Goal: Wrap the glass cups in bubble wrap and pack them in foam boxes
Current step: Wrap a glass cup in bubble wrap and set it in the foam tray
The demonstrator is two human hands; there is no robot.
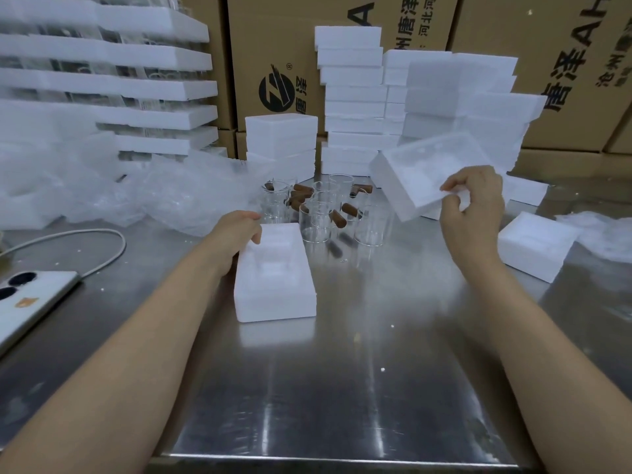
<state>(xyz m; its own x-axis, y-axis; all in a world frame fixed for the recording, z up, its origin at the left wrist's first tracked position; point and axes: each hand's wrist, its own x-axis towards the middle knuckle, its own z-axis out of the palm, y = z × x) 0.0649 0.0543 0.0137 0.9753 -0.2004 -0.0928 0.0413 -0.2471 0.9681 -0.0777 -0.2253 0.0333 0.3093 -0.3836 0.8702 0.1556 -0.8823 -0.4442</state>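
Note:
A white foam box half (275, 278) lies on the steel table, hollow side up. My left hand (236, 234) grips its far left corner. Up to the right, my right hand (473, 203) pinches the near edge of a second foam box half (415, 177), held tilted above the table. Between the two hands stand several clear glass cups with brown wooden handles (321, 213). A heap of clear bubble wrap (164, 193) lies at the left behind my left hand.
Stacks of foam box halves (352, 97) rise behind the cups, against brown cartons (266, 46). Another foam box (537, 246) sits at the right. A white phone (30, 302) with a cable lies at the left edge. Foam trays of glassware are stacked far left.

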